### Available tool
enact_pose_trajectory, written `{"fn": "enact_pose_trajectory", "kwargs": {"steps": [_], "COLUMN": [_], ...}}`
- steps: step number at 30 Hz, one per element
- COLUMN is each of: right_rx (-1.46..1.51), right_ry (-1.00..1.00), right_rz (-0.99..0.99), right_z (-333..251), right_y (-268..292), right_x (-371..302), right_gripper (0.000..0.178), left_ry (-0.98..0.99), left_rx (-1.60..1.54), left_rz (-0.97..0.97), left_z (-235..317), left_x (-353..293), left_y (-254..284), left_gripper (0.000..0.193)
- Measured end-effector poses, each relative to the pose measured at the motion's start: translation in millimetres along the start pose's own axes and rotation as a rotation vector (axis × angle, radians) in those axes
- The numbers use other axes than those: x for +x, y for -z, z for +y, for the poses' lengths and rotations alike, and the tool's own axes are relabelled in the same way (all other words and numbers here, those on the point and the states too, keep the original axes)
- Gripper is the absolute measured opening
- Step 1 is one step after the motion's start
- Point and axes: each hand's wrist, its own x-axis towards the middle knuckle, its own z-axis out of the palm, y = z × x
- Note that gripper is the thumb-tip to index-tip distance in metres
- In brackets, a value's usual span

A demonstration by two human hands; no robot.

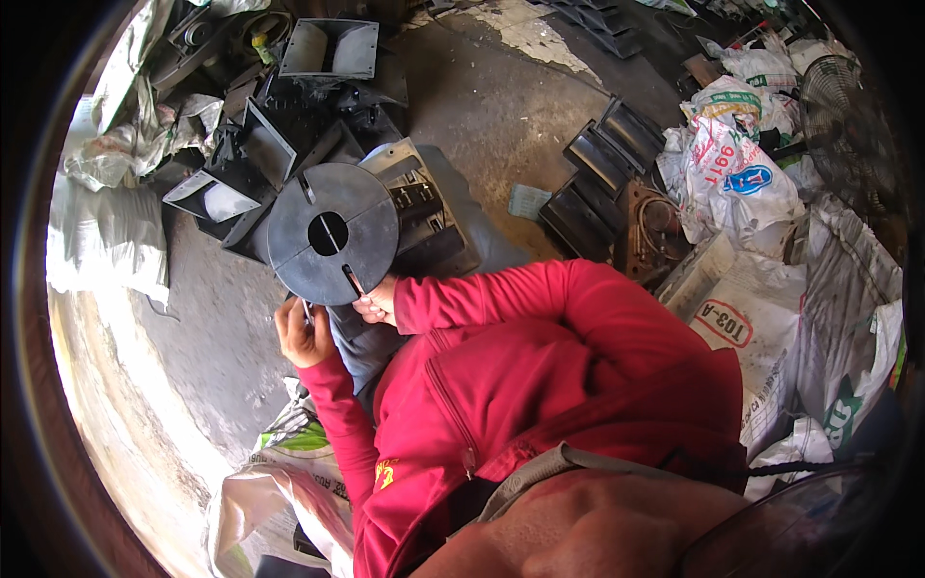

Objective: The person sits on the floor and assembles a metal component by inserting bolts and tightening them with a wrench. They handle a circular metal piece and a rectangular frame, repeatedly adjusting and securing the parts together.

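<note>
A dark grey round disc [337, 207], with a central hole and two narrow slots, is tilted toward me above my legs. A thin bar shows across the hole. My right hand [378, 302] is closed on the near edge, thumb and fingers pinching it beside the lower slot. My left hand [303, 334] is curled at the near-left rim, gripping a thin light-coloured thing [307, 310] whose kind I cannot make out. Just behind the disc, a dark moulded part with a pale frame [424, 207] lies by my leg, partly hidden by the disc.
Black plastic housings [265, 144] are heaped at the far left. More black parts [602, 159] stand at the right, beside a rusty metal piece [658, 226]. White printed sacks [737, 178] and a fan [843, 120] line the right side. An opened sack [279, 501] sits at near left.
</note>
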Motion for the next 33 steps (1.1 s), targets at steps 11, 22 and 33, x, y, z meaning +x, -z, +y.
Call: {"fn": "enact_pose_trajectory", "kwargs": {"steps": [11, 22, 33], "right_rx": [0.033, 0.029, 0.084], "right_ry": [-0.013, -0.013, -0.017], "right_rz": [0.009, 0.026, -0.014], "right_z": [4.1, -2.6, 3.0], "right_y": [4.8, -6.1, 4.7], "right_x": [5.8, -0.9, 6.7], "right_gripper": [0.047, 0.043, 0.043], "left_ry": [0.062, 0.075, 0.069], "left_rx": [-0.016, 0.032, 0.138], "left_rz": [-0.015, -0.029, -0.087], "left_z": [-6.3, -13.8, -15.3], "left_x": [-1.5, -2.4, -3.2], "left_y": [-1.0, 4.3, 1.8], "left_gripper": [0.020, 0.021, 0.020]}}
